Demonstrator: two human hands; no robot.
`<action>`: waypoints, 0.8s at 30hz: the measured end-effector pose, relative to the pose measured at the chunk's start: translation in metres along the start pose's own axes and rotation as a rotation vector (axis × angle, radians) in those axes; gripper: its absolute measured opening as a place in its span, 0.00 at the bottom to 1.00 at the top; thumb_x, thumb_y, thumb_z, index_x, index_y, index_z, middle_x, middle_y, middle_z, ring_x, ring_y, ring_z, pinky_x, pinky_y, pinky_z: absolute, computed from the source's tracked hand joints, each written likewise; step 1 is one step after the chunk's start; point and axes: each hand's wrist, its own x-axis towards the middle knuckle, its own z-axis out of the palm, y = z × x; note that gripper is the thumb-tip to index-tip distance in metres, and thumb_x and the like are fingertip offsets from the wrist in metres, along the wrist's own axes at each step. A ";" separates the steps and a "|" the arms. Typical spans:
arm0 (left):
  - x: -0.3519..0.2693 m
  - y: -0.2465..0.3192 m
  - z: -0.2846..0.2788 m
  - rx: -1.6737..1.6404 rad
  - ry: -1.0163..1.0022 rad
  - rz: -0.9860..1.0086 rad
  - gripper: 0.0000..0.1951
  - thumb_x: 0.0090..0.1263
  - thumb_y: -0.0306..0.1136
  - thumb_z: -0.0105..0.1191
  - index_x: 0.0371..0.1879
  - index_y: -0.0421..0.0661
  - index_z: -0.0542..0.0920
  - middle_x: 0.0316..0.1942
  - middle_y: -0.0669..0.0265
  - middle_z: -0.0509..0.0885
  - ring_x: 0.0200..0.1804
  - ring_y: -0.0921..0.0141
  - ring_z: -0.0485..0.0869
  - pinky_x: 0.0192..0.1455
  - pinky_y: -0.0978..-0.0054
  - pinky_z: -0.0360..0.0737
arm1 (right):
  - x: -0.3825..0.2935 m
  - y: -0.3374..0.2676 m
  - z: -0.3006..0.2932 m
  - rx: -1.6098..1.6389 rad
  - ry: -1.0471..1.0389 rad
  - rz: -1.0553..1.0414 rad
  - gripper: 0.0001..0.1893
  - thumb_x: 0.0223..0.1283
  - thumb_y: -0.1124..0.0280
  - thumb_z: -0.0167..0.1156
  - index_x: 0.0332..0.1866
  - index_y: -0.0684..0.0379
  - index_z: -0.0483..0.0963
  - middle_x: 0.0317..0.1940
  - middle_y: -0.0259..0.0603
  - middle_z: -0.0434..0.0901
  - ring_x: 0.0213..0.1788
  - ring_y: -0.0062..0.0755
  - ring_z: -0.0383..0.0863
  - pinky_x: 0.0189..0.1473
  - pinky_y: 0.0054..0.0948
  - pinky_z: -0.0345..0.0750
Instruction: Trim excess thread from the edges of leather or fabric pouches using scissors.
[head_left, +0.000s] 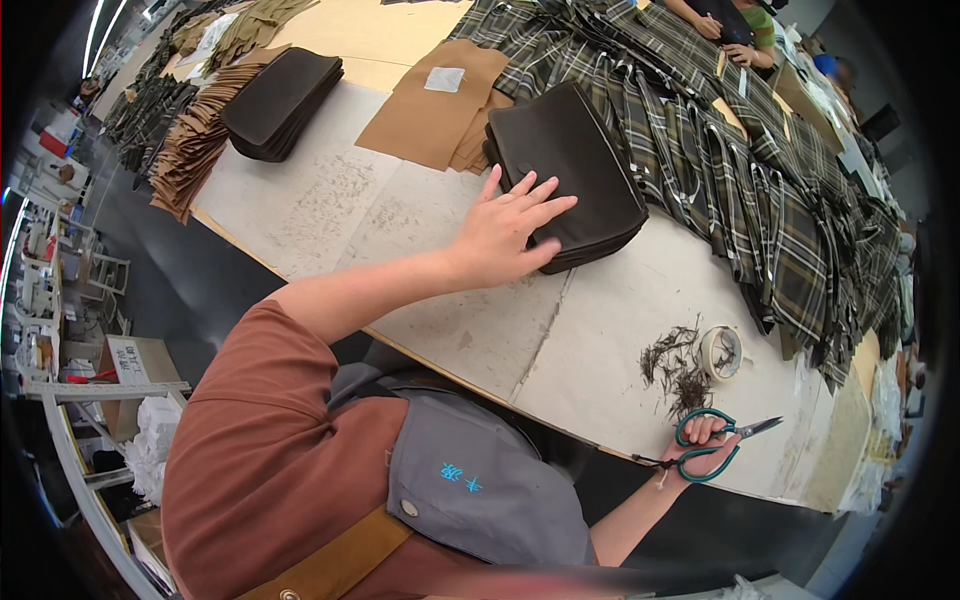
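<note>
My left hand (504, 234), palm down with fingers spread, is over the near left edge of a stack of dark brown leather-like pieces (574, 161). The top piece has a flap-like shape and a small round mark close to my fingers. Whether my palm presses on it or just hovers, I cannot tell. At the table's near right edge, my right hand (703, 450) holds scissors with teal handles (712, 475), its fingers through a loop. Their blades point right and look nearly closed. Dark thread clippings (679, 367) lie beside a roll of tape (721, 354) beyond that hand.
A second dark stack (281, 105) sits at the left, against layered brown pieces (191, 142). Brown flat panels (435, 105) lie behind my left hand. Plaid fabric (705, 150) is heaped along the far right. Another person's hands (741, 54) are at the far side.
</note>
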 end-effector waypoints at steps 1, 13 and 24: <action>0.004 -0.005 0.002 0.067 0.022 0.035 0.27 0.65 0.41 0.54 0.65 0.58 0.68 0.68 0.65 0.65 0.68 0.63 0.66 0.72 0.46 0.44 | 0.000 0.000 -0.001 0.002 -0.002 0.003 0.22 0.70 0.49 0.45 0.31 0.60 0.68 0.16 0.31 0.60 0.20 0.22 0.59 0.24 0.21 0.60; 0.003 -0.002 -0.005 0.229 -0.047 0.105 0.30 0.62 0.54 0.56 0.64 0.62 0.69 0.69 0.65 0.65 0.69 0.63 0.65 0.73 0.46 0.39 | 0.001 0.002 0.006 -0.012 0.067 0.005 0.22 0.69 0.48 0.46 0.31 0.58 0.69 0.16 0.30 0.60 0.19 0.21 0.60 0.24 0.20 0.59; 0.007 0.008 -0.007 0.308 -0.083 0.127 0.24 0.67 0.49 0.51 0.63 0.62 0.71 0.68 0.59 0.66 0.67 0.56 0.67 0.73 0.49 0.45 | 0.002 0.003 0.009 0.023 0.057 0.013 0.22 0.69 0.47 0.45 0.30 0.58 0.67 0.16 0.30 0.62 0.19 0.22 0.62 0.25 0.21 0.61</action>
